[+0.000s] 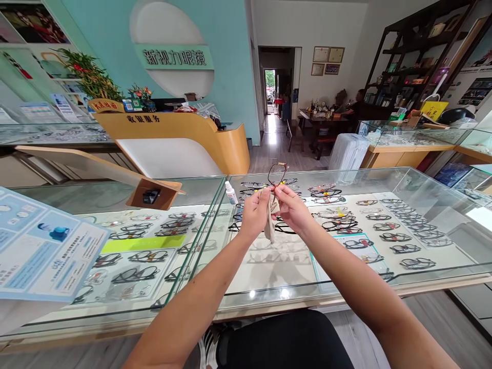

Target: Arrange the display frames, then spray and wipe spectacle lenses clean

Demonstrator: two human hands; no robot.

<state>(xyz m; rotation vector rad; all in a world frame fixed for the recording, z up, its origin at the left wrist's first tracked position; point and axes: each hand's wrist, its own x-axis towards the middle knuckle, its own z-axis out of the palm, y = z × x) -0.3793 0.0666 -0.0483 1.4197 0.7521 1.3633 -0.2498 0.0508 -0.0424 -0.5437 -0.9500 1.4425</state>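
A pair of eyeglasses (pixel 277 183) with a dark reddish frame is held up above the glass counter, between my two hands. My right hand (pixel 295 209) is closed on the frame at its lower side. A beige cleaning cloth (pixel 270 231) is pinched in my left hand (pixel 254 214) and hangs down between the hands. Both hands meet at the glasses, and the fingers partly hide the frame and the cloth. Just left of them, a small white spray bottle (pixel 231 192) stands on the counter top.
Rows of eyeglasses (pixel 395 237) lie inside the glass display counter (pixel 346 285). On the left are a printed leaflet (pixel 49 246) and a wooden stand (pixel 154 190). Behind the counter stand a yellow reception desk (pixel 200 132) and a plastic-wrapped suitcase (pixel 348 154). A person sits at the far table.
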